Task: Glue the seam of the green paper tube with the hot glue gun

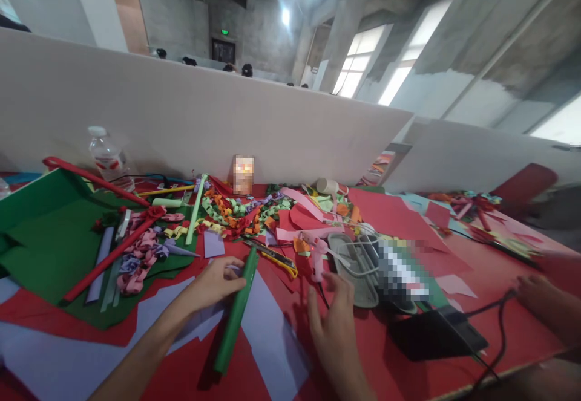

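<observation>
Two hands at work | left hand (216,281) fingers pinch rolled green paper tube (236,313), lying slanted on red-and-lilac paper sheets (272,340) | right hand (334,322) open, fingers spread, empty, near pink glue gun (318,256) | step: likely rolling tube; next calls for gluing its edge | writing: none readable; bottle (105,154) label blurred

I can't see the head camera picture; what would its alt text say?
A person's left hand holds a rolled green paper tube over a table covered in red, green and lilac paper scraps, while the open right hand reaches toward a pink glue gun. A colourful paper chain lies behind.
</observation>
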`<state>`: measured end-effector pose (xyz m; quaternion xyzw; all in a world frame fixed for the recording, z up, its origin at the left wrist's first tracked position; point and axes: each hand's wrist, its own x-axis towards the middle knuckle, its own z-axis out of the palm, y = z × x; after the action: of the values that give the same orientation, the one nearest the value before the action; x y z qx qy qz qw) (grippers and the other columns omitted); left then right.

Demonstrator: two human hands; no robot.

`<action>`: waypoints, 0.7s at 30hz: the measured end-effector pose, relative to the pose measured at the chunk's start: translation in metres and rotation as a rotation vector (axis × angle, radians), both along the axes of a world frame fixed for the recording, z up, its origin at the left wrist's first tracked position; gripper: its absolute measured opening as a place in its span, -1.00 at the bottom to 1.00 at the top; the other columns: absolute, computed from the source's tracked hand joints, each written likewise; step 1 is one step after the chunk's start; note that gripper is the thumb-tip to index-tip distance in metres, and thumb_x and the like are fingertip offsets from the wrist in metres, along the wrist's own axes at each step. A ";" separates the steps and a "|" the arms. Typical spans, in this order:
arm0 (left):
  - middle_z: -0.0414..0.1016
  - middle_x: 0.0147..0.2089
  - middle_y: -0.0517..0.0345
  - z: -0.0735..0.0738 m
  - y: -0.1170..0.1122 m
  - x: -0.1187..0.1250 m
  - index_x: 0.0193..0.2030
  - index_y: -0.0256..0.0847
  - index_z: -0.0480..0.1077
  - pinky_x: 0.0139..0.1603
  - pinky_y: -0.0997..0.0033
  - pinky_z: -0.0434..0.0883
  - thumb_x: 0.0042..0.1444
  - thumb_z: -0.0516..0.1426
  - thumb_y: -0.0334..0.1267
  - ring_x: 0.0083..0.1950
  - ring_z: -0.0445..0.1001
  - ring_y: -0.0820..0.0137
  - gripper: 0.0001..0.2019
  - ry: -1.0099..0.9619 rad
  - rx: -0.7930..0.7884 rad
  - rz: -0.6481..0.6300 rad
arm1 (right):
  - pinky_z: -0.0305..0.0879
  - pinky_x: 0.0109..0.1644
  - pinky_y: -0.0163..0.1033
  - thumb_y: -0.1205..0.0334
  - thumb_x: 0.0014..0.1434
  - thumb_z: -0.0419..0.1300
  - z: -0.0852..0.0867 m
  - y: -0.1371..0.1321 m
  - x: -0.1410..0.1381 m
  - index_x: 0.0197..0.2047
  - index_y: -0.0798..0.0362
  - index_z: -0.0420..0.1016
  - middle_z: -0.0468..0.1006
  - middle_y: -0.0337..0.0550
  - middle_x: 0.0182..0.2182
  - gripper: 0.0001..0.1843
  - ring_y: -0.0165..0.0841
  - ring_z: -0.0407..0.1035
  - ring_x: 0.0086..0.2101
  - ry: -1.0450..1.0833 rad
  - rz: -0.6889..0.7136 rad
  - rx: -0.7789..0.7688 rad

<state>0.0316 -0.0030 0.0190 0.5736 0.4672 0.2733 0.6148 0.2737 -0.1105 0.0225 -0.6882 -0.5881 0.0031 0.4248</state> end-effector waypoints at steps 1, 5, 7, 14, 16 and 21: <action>0.44 -0.49 0.25 0.002 0.000 -0.001 -0.11 -0.28 0.48 -0.47 0.45 0.20 -0.10 0.32 -0.24 -0.50 0.37 0.42 -0.63 -0.018 -0.012 -0.003 | 0.31 0.03 -0.01 0.10 0.38 0.04 0.001 -0.010 -0.008 0.08 0.03 0.24 0.35 0.04 -0.07 -0.72 -0.12 0.33 -0.07 0.040 0.057 -0.003; 0.48 -0.42 0.20 0.013 0.001 -0.009 -0.03 -0.30 0.49 -0.44 0.46 0.26 -0.02 0.34 -0.15 -0.47 0.40 0.43 -0.58 -0.149 -0.161 -0.010 | 0.30 -0.27 -0.25 0.16 0.41 -0.03 0.003 -0.030 -0.033 -0.21 0.01 0.35 0.42 -0.15 -0.36 -0.80 -0.31 0.35 -0.36 0.217 0.366 -0.167; 0.53 -0.35 0.13 0.016 0.004 -0.015 -0.06 -0.31 0.51 -0.38 0.47 0.32 0.01 0.33 -0.12 -0.41 0.45 0.43 -0.61 -0.226 -0.219 -0.005 | 0.26 -0.33 -0.28 0.11 0.40 -0.02 0.006 -0.028 -0.041 -0.25 0.03 0.38 0.44 -0.17 -0.40 -0.74 -0.34 0.33 -0.40 0.312 0.449 -0.255; 0.56 -0.34 0.18 0.010 0.010 -0.023 -0.21 -0.24 0.52 -0.29 0.50 0.43 -0.04 0.39 -0.18 -0.35 0.50 0.46 -0.72 -0.418 -0.288 0.192 | 0.23 -0.35 -0.32 -0.09 0.35 0.09 0.015 0.012 -0.068 -0.19 0.08 0.39 0.45 -0.24 -0.44 -0.63 -0.39 0.35 -0.43 0.655 0.680 -0.547; 0.57 -0.34 0.20 0.008 0.009 -0.021 -0.24 -0.23 0.51 -0.28 0.51 0.45 -0.07 0.41 -0.21 -0.35 0.51 0.46 -0.72 -0.467 -0.282 0.249 | 0.25 -0.36 -0.31 -0.18 0.32 0.11 0.015 0.025 -0.075 -0.15 0.09 0.38 0.45 -0.25 -0.45 -0.56 -0.39 0.37 -0.46 0.747 0.756 -0.617; 0.57 -0.35 0.24 0.002 0.008 -0.017 -0.23 -0.21 0.49 -0.27 0.49 0.47 -0.04 0.40 -0.22 -0.37 0.53 0.45 -0.73 -0.550 -0.249 0.309 | 0.26 -0.44 -0.32 -0.29 0.23 0.16 0.002 0.044 -0.085 -0.01 0.07 0.40 0.46 -0.23 -0.41 -0.43 -0.36 0.38 -0.44 0.874 0.800 -0.677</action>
<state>0.0146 0.0046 0.0215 0.3214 0.3950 0.4484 0.7346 0.1889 -0.0670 0.0240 -0.4482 -0.5383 0.6215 0.3509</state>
